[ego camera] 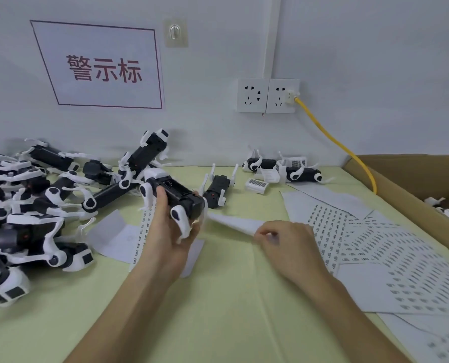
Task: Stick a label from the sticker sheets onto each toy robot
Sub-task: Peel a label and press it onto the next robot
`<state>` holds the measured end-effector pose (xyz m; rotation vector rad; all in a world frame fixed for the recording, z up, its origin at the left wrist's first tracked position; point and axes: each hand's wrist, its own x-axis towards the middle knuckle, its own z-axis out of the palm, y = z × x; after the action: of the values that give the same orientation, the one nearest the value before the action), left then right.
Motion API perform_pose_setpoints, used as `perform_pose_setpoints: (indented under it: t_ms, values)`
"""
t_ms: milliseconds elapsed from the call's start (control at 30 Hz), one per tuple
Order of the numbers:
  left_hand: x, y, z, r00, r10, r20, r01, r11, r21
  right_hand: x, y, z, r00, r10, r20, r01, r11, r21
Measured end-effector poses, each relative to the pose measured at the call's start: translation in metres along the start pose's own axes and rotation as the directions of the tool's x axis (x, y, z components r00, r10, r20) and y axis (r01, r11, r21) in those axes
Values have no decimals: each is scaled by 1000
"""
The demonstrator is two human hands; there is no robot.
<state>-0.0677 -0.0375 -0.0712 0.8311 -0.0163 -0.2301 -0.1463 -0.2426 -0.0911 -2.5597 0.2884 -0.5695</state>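
Left hand (171,233) held one toy robot (177,196) belly-up above the surface (218,305), fingers curled round its black body, with the white legs sticking out. Right hand (283,241) was just beside it, thumb and forefinger pinching the near end of a white sheet (234,220) that pointed toward the held robot.

Surroundings:
- A pile of robots (35,203) crowded the left side, close against the left forearm. It was too tangled to count.
- One lone robot (218,189) lay just behind the held one.
- Two more robots (260,163) lay by the wall, among small barcode tags (256,184).
- The sticker sheets (375,247) overlapped to the right of the right hand. Several were there, but the edges were unclear.
- One narrow label strip (141,231) lay under the left wrist.
- A cardboard box (401,179) stood at far right, with robot parts visible inside.
- The wall carried two sockets (252,95), one yellow cable (333,137), one sign (100,66) and one hook (175,31).
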Motion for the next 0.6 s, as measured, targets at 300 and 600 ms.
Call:
perform_pose_setpoints:
  t_ms: [300, 600]
  values:
    - [-13, 4, 5, 983, -108, 146, 112, 994, -19, 9, -9, -21, 967, 179, -179, 26, 633, 774]
    - [-17, -3, 4, 911, -70, 406, 39, 996, 85, 9, -9, -25, 985, 147, -85, -36, 668, 743]
